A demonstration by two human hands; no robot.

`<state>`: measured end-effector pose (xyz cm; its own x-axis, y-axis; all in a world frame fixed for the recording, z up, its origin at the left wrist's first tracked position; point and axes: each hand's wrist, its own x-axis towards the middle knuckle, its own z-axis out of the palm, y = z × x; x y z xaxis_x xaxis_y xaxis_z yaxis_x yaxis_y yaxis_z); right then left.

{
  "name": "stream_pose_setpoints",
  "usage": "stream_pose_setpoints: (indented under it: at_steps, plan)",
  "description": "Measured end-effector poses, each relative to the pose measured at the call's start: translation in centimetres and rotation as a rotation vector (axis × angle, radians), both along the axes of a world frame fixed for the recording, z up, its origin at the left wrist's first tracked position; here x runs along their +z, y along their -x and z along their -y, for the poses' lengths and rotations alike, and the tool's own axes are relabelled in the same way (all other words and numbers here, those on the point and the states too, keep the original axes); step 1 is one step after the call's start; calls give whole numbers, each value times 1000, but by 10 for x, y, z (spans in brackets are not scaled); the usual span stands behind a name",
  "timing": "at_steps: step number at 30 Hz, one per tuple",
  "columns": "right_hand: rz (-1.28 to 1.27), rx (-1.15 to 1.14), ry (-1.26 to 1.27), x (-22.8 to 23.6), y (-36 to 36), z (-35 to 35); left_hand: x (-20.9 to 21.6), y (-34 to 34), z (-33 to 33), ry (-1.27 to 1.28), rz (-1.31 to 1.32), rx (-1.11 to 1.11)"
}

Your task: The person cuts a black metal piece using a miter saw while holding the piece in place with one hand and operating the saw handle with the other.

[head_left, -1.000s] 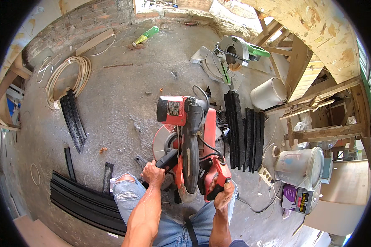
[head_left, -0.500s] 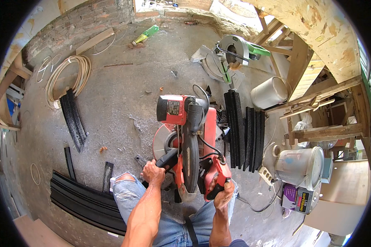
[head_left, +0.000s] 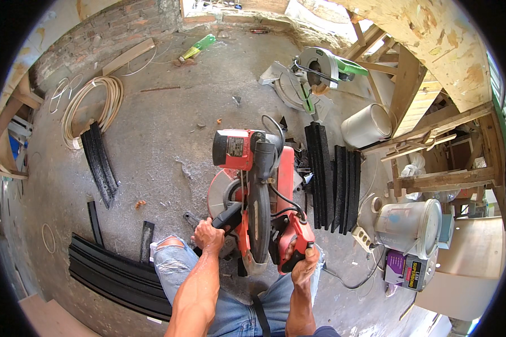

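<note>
A red and black miter saw (head_left: 258,191) stands on the floor in front of my knees. My right hand (head_left: 305,265) is closed around its red handle (head_left: 298,238) at the near right, with the thumb on top. At the saw's left side, my left hand (head_left: 209,236) is closed on the near end of a short black bar (head_left: 229,217). Whether that bar belongs to the saw or is a loose piece, I cannot tell. A grey lever (head_left: 191,217) sticks out beside my left fingers. The saw's upper parts hide most of its base.
Black ridged strips lie at right (head_left: 320,174) and at lower left (head_left: 118,275). A second, green miter saw (head_left: 306,84) sits farther back. A coiled hose (head_left: 118,95), a grey bucket (head_left: 407,227), a power strip (head_left: 363,238) and wooden frames stand around the sides.
</note>
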<state>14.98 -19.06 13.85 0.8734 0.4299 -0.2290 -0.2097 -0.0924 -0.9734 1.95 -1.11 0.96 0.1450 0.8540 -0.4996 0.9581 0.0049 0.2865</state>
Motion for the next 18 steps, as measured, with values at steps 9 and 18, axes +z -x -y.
stream_pose_setpoints:
  at_steps: [9,18]
  plan:
    - [11,24,-4,2,-2,-1,3,0,-1,46,4,-51]
    - [17,-1,-9,-2,-2,0,-9,2,0,8,-21,-32]
